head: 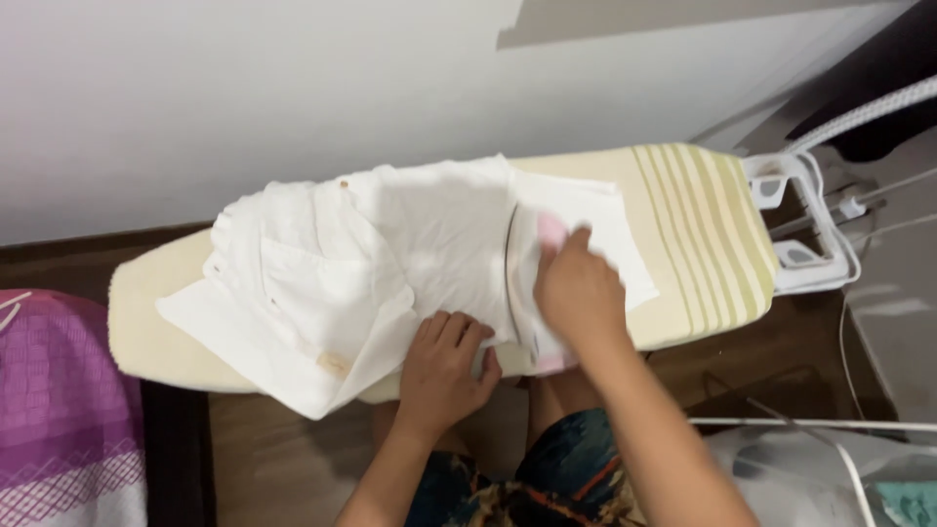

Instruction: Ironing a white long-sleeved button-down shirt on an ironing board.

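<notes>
A crumpled white garment (371, 263) lies spread over a cream ironing board (683, 224) with pale green stripes at its right end. My left hand (444, 361) rests flat on the garment's near edge, fingers together and pointing away from me. My right hand (578, 291) presses down on the garment's right part, where a pink patch (552, 230) shows under the white cloth by my fingertips. Neither hand visibly grips the cloth.
A white iron rest (805, 220) sits at the board's right end, with a braided cord (864, 112) running up right. A purple and white checked cloth (59, 410) lies at the left. The wall stands right behind the board. A dark wooden floor shows below.
</notes>
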